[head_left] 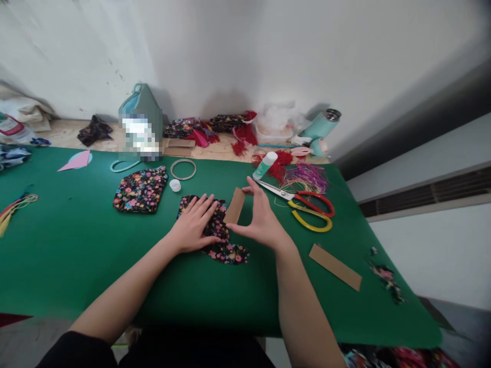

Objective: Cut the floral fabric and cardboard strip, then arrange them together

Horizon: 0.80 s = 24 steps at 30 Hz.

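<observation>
Head-worn camera looks forward and down, close over the green table (76,245).

I am seeing a small brown cardboard strip (234,205) standing tilted on the right edge of a black floral fabric piece (218,235), which is lying flat and spreading out toward me from under that strip.

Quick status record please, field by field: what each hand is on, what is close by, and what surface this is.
surface: green mat covering the table
left hand: left hand flat on floral fabric piece
right hand: right hand pinches cardboard strip over that fabric
near right hand: scissors, glue bottle, coloured threads
near left hand: second floral fabric piece, white cap, ring
spare: another cardboard strip near the mat's right edge
</observation>
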Tool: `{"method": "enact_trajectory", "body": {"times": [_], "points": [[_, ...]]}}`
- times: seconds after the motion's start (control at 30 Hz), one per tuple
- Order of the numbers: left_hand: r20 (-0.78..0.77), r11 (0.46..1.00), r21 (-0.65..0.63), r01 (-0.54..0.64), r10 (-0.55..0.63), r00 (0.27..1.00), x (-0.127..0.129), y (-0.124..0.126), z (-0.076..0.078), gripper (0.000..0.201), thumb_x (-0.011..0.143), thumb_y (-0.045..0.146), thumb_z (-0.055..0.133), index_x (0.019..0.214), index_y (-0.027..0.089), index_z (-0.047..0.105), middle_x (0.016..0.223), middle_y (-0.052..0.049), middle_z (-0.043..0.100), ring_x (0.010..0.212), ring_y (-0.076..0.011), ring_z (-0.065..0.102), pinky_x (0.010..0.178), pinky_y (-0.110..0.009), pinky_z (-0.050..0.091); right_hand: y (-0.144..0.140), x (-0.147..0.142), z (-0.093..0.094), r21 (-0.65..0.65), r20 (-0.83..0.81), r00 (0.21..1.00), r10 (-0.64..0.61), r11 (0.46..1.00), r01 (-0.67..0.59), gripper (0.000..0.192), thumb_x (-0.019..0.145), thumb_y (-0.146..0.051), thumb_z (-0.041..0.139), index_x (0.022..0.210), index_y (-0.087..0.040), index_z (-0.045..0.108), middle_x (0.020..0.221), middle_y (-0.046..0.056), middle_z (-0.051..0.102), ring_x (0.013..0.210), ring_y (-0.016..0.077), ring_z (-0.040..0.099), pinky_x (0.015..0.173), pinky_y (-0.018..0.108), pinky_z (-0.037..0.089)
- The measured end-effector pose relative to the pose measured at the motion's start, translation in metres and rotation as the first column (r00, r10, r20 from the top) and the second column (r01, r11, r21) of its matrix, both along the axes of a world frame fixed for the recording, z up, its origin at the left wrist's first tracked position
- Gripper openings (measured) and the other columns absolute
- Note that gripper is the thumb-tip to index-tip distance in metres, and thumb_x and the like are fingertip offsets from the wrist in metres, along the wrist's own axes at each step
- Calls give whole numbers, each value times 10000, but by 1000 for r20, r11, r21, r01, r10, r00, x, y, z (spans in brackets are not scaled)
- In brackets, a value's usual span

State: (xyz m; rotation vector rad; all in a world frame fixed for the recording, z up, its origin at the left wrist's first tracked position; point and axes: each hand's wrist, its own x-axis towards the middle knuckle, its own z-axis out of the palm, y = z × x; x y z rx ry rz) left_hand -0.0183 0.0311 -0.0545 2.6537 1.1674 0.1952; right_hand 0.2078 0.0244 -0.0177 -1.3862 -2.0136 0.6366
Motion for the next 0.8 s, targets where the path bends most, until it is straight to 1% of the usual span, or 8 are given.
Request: {"method": "enact_trajectory", "body": {"times": [0.07, 0.17, 0.27, 0.33, 0.43, 0.5, 0.8], "points": [[0, 1000, 6, -22, 22, 1000, -4, 1, 1, 976, 784, 728, 465, 1495, 116, 198, 1563, -171, 184, 1455, -314, 102, 1173, -491, 98, 0, 0, -1, -30, 48, 998, 47, 999, -45, 1116, 681, -404, 774, 1497, -315, 18, 1267, 117, 438, 1212, 327, 449, 1036, 562, 388], [4, 999, 4, -44, 44, 999, -9, 2, 1, 1007, 762, 751, 468, 1495, 115, 197, 1563, -186, 168, 1453, -331, 98, 1167, -506, 100, 1, -2, -3, -46, 106, 983, 149, 988, -145, 1146, 661, -370, 790, 1499, -309, 10, 1281, 120, 444, 1211, 330, 446, 1031, 559, 394], [7, 999, 0, -46, 46, 999, -12, 2, -3, 1028, 737, 771, 475, 1497, 135, 199, 1567, -191, 149, 1450, -347, 97, 1159, -530, 100, 2, -5, -7, -40, 146, 960, 239, 971, -236, 1161, 662, -347, 785, 1501, -312, -17, 1335, 129, 424, 1261, 347, 402, 1041, 590, 365], [2, 999, -3, -44, 44, 999, -12, 2, -5, 1046, 720, 789, 474, 1496, 141, 205, 1568, -193, 142, 1449, -356, 95, 1153, -544, 98, 3, -7, -10, -44, 165, 946, 278, 960, -275, 1161, 669, -340, 776, 1501, -308, -33, 1360, 136, 412, 1290, 350, 381, 1065, 607, 324], [-11, 999, -1, -46, 46, 999, -13, 1, -8, 1047, 717, 793, 470, 1493, 137, 218, 1568, -195, 137, 1449, -361, 85, 1150, -553, 87, 3, -10, -13, -46, 183, 935, 304, 953, -301, 1171, 667, -344, 774, 1499, -300, -50, 1390, 140, 394, 1311, 346, 371, 1104, 617, 249], [-23, 999, 3, -48, 48, 999, -12, 1, -9, 1040, 724, 786, 471, 1493, 131, 222, 1568, -195, 137, 1449, -360, 81, 1150, -550, 78, 3, -12, -15, -50, 191, 931, 311, 950, -307, 1178, 661, -350, 778, 1499, -291, -48, 1406, 145, 384, 1318, 345, 365, 1116, 610, 228], [-29, 998, 14, -56, 56, 998, -11, -1, -10, 1035, 732, 780, 466, 1499, 137, 205, 1571, -193, 125, 1448, -366, 83, 1145, -559, 68, 4, -15, -19, -74, 204, 927, 315, 949, -306, 1185, 652, -339, 785, 1505, -257, -35, 1406, 162, 392, 1272, 346, 398, 1075, 597, 309]]}}
